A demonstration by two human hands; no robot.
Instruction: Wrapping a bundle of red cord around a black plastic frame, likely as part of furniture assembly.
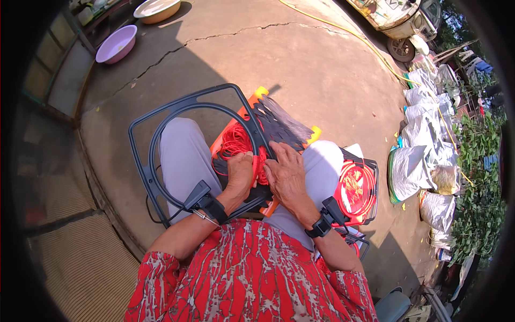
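Note:
A black square frame with a round inner ring rests across my lap. A bundle of thin red cord lies at its right side, partly under the ring. My left hand is closed on the red cord, its fingertips turned toward the frame's side. Close beside it, my right hand has bent fingers at the frame's side bar and the same cord; the fingertips are partly hidden. Beneath the cord, between my knees, sits an orange stand with yellow end caps and dark strands stretched across it.
By my right thigh stands another black frame wound with red cord. Several white sacks line the right, beside green plants. A yellow hose crosses the ground near a parked vehicle. Basins, one of them pink, sit far left.

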